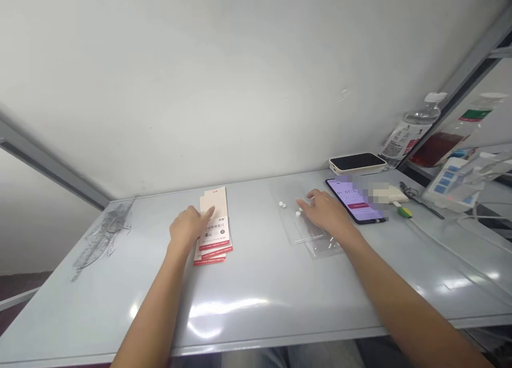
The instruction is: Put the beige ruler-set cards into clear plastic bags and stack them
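My left hand (pixel 189 226) rests on a small stack of pale cards with red bottom edges (pixel 214 226), its index finger stretched over the top card and the other fingers curled. My right hand (pixel 326 210) lies flat, fingers apart, on clear plastic zip bags (pixel 310 234) on the table. Two or three small white round pills (pixel 282 204) lie loose on the bags just left of its fingertips; one white pill (pixel 298 214) is next to the thumb.
A lit phone (pixel 356 200) lies right of my right hand, and a second phone in a cream case (pixel 357 163) sits by the wall. Water bottles (pixel 410 130), a power strip (pixel 448 184), cables and scissors (pixel 420 197) crowd the right side. Crumpled plastic (pixel 100 237) lies far left.
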`<state>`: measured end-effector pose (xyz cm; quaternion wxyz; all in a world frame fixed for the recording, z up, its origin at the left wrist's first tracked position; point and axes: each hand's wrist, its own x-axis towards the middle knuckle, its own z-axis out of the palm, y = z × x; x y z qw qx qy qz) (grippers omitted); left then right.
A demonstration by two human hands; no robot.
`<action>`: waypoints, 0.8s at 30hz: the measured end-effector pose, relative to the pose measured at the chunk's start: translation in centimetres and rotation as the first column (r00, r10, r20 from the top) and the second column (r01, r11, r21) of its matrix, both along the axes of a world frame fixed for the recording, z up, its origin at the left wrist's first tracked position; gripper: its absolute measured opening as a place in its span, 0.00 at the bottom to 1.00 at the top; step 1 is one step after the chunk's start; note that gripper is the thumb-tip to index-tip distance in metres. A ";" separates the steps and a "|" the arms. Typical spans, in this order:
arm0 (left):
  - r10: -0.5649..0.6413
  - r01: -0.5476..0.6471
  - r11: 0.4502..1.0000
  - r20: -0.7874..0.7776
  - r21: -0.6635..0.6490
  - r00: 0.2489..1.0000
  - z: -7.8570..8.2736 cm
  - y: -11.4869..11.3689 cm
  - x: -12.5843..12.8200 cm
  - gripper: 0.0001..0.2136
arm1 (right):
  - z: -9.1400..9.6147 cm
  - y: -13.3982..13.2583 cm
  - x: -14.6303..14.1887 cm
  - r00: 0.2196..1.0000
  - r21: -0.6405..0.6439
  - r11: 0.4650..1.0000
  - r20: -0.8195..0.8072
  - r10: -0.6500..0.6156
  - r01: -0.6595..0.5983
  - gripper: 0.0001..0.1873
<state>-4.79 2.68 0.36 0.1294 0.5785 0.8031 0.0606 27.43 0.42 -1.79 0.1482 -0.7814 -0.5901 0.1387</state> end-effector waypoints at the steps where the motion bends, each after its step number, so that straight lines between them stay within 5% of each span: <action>1: -0.004 0.004 1.000 -0.016 -0.023 1.000 -0.1 0.0 0.1 0.26 | -0.1 0.0 -0.1 1.000 -0.017 1.000 0.001 0.003 -0.003 0.23; 6: -0.049 0.047 0.996 -0.024 -0.072 0.999 -0.7 -0.1 0.4 0.25 | -0.5 0.0 -0.5 0.999 -0.094 0.995 0.016 0.028 -0.027 0.21; 11: -0.027 0.032 0.998 0.104 -0.051 0.994 -1.1 0.0 0.1 0.23 | -1.0 0.3 -0.1 0.999 -0.016 0.999 -0.009 0.033 -0.033 0.17; 17: 0.031 -0.039 0.999 0.393 0.012 0.919 -0.6 0.0 -0.2 0.23 | -0.6 0.3 -0.1 0.943 0.079 0.996 -0.325 0.072 -0.049 0.11; 20: 0.019 -0.033 0.999 0.614 0.011 0.789 0.3 -0.2 0.1 0.22 | 0.3 0.0 -0.5 0.798 0.139 0.988 -0.586 0.142 -0.074 0.10; 22: -0.069 0.047 0.998 0.801 0.052 0.594 0.9 -0.5 0.8 0.20 | 0.8 -0.3 -0.8 0.667 0.154 0.984 -0.724 0.173 -0.088 0.12; 24: -0.149 0.083 0.989 0.902 0.126 0.404 1.2 -1.2 2.1 0.17 | 1.2 -0.6 -1.4 0.622 0.162 0.982 -0.760 0.187 -0.097 0.13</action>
